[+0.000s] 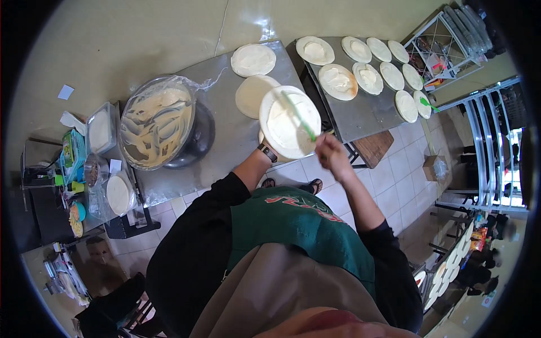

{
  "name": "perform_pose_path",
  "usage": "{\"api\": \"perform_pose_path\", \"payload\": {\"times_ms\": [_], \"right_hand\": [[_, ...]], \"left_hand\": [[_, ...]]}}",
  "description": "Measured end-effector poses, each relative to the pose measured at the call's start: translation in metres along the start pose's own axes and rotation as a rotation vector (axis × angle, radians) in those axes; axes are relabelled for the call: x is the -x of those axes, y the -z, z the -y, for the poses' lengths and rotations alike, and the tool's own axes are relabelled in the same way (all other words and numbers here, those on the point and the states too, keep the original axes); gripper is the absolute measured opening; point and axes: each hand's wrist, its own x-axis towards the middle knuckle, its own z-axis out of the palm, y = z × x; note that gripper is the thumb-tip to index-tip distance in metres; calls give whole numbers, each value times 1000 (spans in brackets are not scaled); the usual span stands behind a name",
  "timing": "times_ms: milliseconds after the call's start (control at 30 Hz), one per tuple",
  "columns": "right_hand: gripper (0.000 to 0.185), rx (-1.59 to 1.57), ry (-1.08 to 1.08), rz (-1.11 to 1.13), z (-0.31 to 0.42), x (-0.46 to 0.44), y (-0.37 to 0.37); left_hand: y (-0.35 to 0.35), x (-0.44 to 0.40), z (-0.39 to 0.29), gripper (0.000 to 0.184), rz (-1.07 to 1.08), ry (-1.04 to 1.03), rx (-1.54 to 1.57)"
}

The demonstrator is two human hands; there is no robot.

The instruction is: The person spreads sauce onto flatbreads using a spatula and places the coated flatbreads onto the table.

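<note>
My left hand point(271, 148), mostly hidden, supports from below a white round disc point(278, 139) topped with pale cream; its wrist wears a watch. My right hand point(331, 153) is closed around the handle of a green spatula point(307, 128), whose blurred blade lies over the cream. Just behind the held disc, a tan round point(252, 97) lies on the metal table point(220, 73). Farther back on it sits a cream-covered round point(253, 59). To the left stands a large metal bowl of pale cream point(159, 127), its rim partly wrapped in plastic.
Several cream-topped rounds point(390, 76) fill a second metal table point(360, 121) at the right, where another green spatula point(429, 105) rests on one. A clear tub point(101, 129) and a stack of rounds point(119, 194) stand left. A cardboard box point(435, 168) is on the tiled floor.
</note>
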Motion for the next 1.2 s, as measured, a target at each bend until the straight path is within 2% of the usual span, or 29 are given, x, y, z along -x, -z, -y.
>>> {"api": "perform_pose_path", "payload": {"times_ms": [100,167,200,267,333,400,467,500,567,600,667,767,867,933,1067,1200], "right_hand": [[7,146,24,-8,10,-15,-1],[8,628,396,25,3,-6,-6],[8,630,396,29,2,2,-7],[11,888,561,55,2,21,-2],[15,946,634,32,0,28,19],[17,1098,642,-52,5,31,49],[20,1301,774,-184,9,25,88],[20,1303,773,-182,16,23,95],[21,1365,825,-398,33,21,100],[21,1367,827,-401,34,20,95],[21,1120,862,-121,33,16,67],[20,1104,838,-11,30,2,26],[19,1119,864,-75,31,-25,19],[18,1122,791,-287,37,-34,20],[15,1025,723,-462,24,-41,37],[13,833,570,-430,-12,-20,38]], "left_hand": [[-5,-1,3,60,28,21,-10],[-9,-8,0,60,44,26,-17],[-12,-3,-10,60,51,30,-19],[-15,-14,-27,61,62,38,-23],[-18,-11,-34,61,70,42,-29],[-21,-2,-37,61,79,51,-39],[-23,-8,-33,61,92,62,-43],[-25,-3,-39,61,98,69,-44],[-28,-12,-35,61,112,87,-47],[-30,-10,-39,62,122,97,-50],[-34,-8,-36,62,136,119,-56],[-38,-13,-24,62,155,161,-64],[-44,-11,-16,62,176,193,-77],[-41,-9,-18,63,161,185,-81],[-36,-13,-24,64,107,140,-97],[-30,-21,-27,64,54,86,-112]]}}
